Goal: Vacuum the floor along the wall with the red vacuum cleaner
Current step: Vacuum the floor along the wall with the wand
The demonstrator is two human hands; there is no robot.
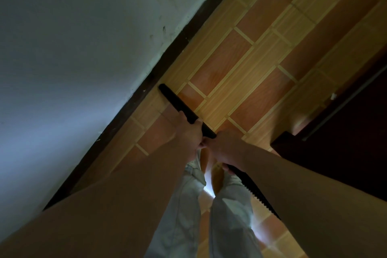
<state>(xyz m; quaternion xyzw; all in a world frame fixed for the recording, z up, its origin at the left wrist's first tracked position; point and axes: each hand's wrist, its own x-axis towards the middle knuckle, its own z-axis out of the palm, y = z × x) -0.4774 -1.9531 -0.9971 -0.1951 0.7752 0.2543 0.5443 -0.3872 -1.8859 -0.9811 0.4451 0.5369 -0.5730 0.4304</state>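
A black vacuum nozzle tube [173,99] slants down to the tiled floor [240,65], its tip close to the dark skirting board [167,58] under the white wall [83,37]. My left hand [191,132] grips the tube partway up. Just behind it my right hand [226,148] holds the end where the black ribbed hose [255,192] joins, and the hose trails back to the lower right. The red body of the vacuum cleaner is out of view.
A dark door or cabinet [345,142] with a pale edge strip stands on the right. My legs in light jeans [188,205] are below the hands. Orange and tan tiles stretch away along the wall.
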